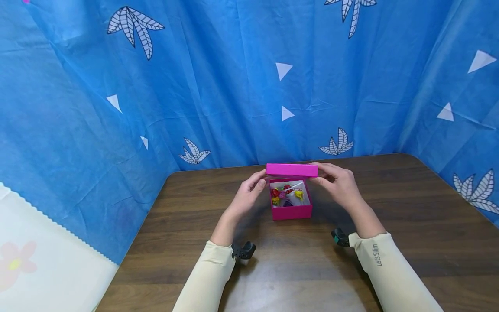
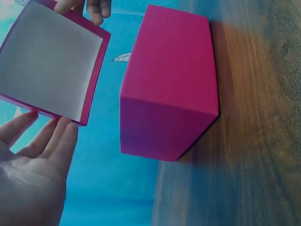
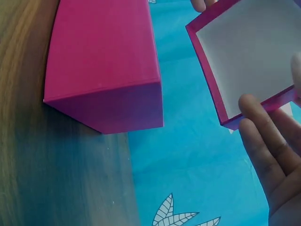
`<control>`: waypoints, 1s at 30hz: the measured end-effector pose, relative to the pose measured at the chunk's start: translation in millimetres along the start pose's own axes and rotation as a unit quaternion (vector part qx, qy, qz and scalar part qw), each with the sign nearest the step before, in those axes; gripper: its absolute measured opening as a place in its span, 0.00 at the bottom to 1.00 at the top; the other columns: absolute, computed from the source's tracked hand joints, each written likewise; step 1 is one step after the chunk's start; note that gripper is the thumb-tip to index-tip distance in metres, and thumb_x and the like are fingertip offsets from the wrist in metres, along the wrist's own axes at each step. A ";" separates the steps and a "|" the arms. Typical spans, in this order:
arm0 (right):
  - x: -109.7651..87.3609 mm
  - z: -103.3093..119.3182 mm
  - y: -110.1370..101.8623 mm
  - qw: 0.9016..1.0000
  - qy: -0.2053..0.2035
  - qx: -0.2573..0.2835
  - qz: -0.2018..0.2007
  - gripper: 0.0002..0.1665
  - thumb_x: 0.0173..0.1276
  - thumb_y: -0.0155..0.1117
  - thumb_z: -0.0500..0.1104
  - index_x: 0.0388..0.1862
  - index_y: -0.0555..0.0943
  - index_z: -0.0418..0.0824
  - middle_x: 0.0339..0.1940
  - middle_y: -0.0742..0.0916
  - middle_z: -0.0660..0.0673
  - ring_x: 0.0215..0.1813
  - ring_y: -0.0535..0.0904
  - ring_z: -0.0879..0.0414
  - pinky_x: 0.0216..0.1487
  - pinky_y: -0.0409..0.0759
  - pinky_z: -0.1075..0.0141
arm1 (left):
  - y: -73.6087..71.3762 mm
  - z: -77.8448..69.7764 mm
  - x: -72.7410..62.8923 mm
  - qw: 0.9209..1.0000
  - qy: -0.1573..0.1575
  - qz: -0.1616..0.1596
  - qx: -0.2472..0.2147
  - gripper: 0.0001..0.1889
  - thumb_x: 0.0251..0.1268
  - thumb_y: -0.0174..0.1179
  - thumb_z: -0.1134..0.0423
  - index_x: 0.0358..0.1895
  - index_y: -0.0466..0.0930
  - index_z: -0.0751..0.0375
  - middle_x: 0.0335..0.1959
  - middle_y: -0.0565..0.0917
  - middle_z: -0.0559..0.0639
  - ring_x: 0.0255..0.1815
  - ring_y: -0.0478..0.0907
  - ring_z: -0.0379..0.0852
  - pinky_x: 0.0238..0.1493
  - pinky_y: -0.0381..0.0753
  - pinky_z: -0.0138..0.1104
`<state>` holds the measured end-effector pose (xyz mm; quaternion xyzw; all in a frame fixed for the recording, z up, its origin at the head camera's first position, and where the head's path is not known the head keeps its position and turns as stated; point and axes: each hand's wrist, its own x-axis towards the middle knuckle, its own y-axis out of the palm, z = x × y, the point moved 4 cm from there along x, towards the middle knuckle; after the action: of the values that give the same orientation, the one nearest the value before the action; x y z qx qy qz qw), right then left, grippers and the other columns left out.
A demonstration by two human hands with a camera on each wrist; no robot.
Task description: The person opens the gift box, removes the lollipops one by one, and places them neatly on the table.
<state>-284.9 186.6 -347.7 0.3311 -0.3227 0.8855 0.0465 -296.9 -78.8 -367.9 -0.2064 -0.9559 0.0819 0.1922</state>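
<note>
A pink square box lid (image 1: 292, 170) is held up over the back of an open pink box (image 1: 291, 212). My left hand (image 1: 249, 191) grips the lid's left edge, while my right hand (image 1: 338, 183) holds the right edge. Brightly wrapped candies (image 1: 287, 189) lie inside the box, a thin white stick among them. In the left wrist view the lid's pale inner side (image 2: 49, 61) shows, with the left fingertips along its rim. Right fingertips (image 3: 249, 104) meet the rim in the right wrist view. Both wrist views show the box's outer walls only.
The box stands on a brown wooden table (image 1: 187, 208). Behind it hangs a blue curtain (image 1: 234, 108) with white leaves and triangles. A white cloth with a flower print (image 1: 46, 260) lies at the left. Dark wrist devices (image 1: 244, 250) sit under both sleeves' cuffs.
</note>
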 end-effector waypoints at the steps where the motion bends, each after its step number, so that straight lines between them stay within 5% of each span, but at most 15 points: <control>1: -0.9 0.0 -0.1 1.000 0.009 -0.001 -0.001 0.25 0.63 0.73 0.39 0.60 0.83 0.41 0.47 0.90 0.39 0.32 0.80 0.61 0.33 0.77 0.80 | 0.4 0.2 0.3 1.000 0.002 -0.004 0.009 0.28 0.80 0.47 0.53 0.75 0.63 0.65 0.71 0.70 0.64 0.72 0.69 0.63 0.73 0.69 0.51; 8: -3.2 1.1 1.6 0.996 0.061 0.060 0.018 0.23 0.69 0.68 0.43 0.61 0.81 0.37 0.41 0.90 0.36 0.30 0.85 0.59 0.36 0.82 0.78 | -0.2 -4.2 2.5 0.996 0.014 -0.060 0.056 0.23 0.74 0.57 0.63 0.70 0.72 0.59 0.70 0.72 0.55 0.70 0.73 0.55 0.67 0.76 0.50; 15: -2.4 2.1 0.8 0.991 0.085 0.105 0.020 0.22 0.70 0.67 0.45 0.59 0.82 0.36 0.34 0.89 0.36 0.26 0.82 0.59 0.31 0.83 0.72 | 0.5 -4.5 3.3 0.997 -0.003 -0.069 0.023 0.25 0.70 0.62 0.64 0.69 0.71 0.60 0.67 0.76 0.58 0.69 0.75 0.56 0.69 0.75 0.50; 30: -2.6 1.0 3.5 0.986 0.112 0.122 0.029 0.23 0.73 0.64 0.50 0.56 0.82 0.34 0.24 0.85 0.38 0.19 0.81 0.54 0.24 0.85 0.61 | 0.8 1.2 4.0 0.993 -0.011 -0.109 0.046 0.19 0.70 0.63 0.62 0.61 0.77 0.63 0.59 0.83 0.60 0.59 0.82 0.55 0.61 0.82 0.45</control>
<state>-283.4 183.5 -350.7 0.2238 -0.2144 0.9506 0.0155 -300.4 -76.5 -367.8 -0.0905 -0.9699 0.1068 0.1991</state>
